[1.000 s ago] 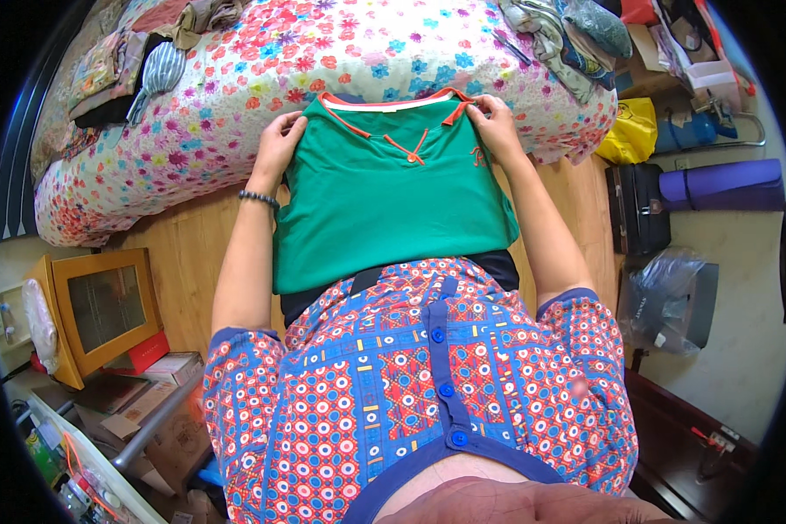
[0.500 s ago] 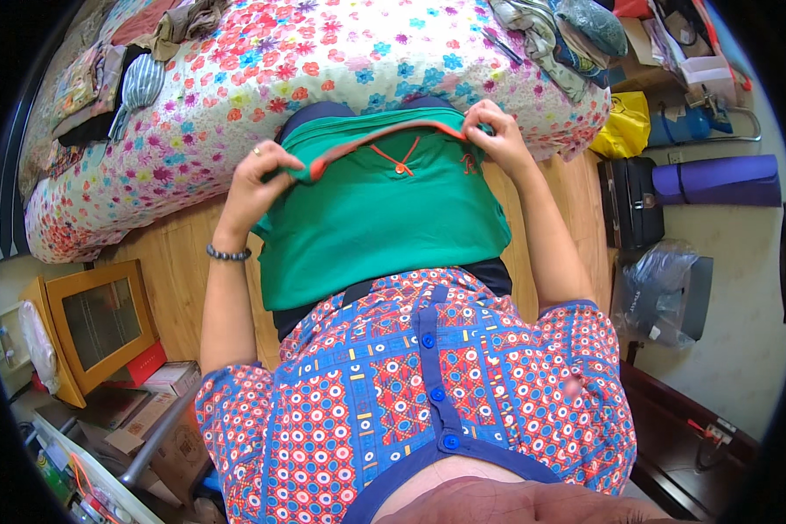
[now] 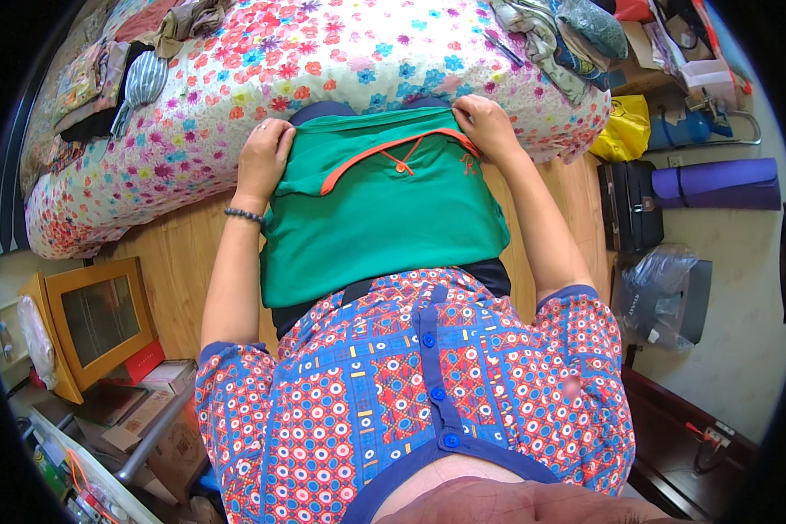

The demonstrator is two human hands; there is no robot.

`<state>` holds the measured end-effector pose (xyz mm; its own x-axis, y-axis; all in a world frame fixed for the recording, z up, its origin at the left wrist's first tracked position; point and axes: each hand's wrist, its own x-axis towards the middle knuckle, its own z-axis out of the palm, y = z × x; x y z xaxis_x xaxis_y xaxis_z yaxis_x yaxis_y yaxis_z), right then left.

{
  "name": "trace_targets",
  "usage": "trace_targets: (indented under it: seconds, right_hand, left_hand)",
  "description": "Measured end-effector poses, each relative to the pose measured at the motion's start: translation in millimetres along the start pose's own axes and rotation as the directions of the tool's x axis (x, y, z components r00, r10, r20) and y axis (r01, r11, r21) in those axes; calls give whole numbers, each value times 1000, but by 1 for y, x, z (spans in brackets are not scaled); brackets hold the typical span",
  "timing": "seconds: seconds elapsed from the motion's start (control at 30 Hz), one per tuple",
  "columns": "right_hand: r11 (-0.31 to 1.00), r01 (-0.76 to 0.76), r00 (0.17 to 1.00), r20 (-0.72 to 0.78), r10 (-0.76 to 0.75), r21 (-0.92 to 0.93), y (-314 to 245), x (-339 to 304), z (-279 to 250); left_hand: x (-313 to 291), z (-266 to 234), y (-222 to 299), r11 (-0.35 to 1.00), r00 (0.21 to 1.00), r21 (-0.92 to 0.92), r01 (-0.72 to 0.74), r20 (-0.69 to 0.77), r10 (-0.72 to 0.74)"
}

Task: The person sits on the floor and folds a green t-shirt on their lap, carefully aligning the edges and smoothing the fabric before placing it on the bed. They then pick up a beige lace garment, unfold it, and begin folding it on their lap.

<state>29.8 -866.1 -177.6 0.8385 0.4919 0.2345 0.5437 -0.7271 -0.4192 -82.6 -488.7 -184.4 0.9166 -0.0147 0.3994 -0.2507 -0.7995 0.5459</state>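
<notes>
Our left hand (image 3: 265,162) is closed at the upper left corner of a green shirt (image 3: 380,223), thumb and fingertips pinching its edge; the grip's far side is hidden. Our right hand (image 3: 489,129) pinches the upper right corner between thumb and fingers, and the far edge runs fairly straight between the two grips. We note the shirt lying across our lap, just short of the near edge of the bed (image 3: 323,65), its lower edge near the hem of our patterned top (image 3: 375,375). Its far part is turned over toward us; below the turn, an orange band (image 3: 349,171) curves across the front above a small V with a button. Dark-clad knees (image 3: 325,112) show between shirt and bed. We wear a beaded bracelet (image 3: 243,215) on the left wrist and a ring (image 3: 263,127) on the same hand. Toward the bed's left edge we record stacked clothes (image 3: 87,92) and a striped cloth (image 3: 146,80); near its right edge, a heap of garments (image 3: 557,52) with a slim dark stick (image 3: 503,48) beside it. Past the bed's right corner stand a yellow bag (image 3: 625,127) and a black case (image 3: 633,205), with a purple mat (image 3: 716,183) next to the case.
</notes>
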Motion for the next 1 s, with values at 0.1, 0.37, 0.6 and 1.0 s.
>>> trace_targets:
  seconds: [0.1, 0.37, 0.6, 1.0]
  right_hand:
    - [994, -95, 995, 12, 94, 54, 9, 11, 11]
    - [788, -396, 918, 235, 320, 472, 55, 8, 35]
    - [573, -537, 831, 503, 237, 619, 68, -21, 7]
    - [68, -509, 734, 391, 555, 858, 104, -38, 2]
  left_hand:
    - [3, 19, -19, 998, 995, -14, 58, -86, -59]
    - [-8, 28, -78, 592, 827, -579, 560, 428, -364]
    - [-46, 16, -90, 469, 735, -571, 674, 586, -342]
    - [-64, 0, -103, -57, 643, -795, 604, 528, -555]
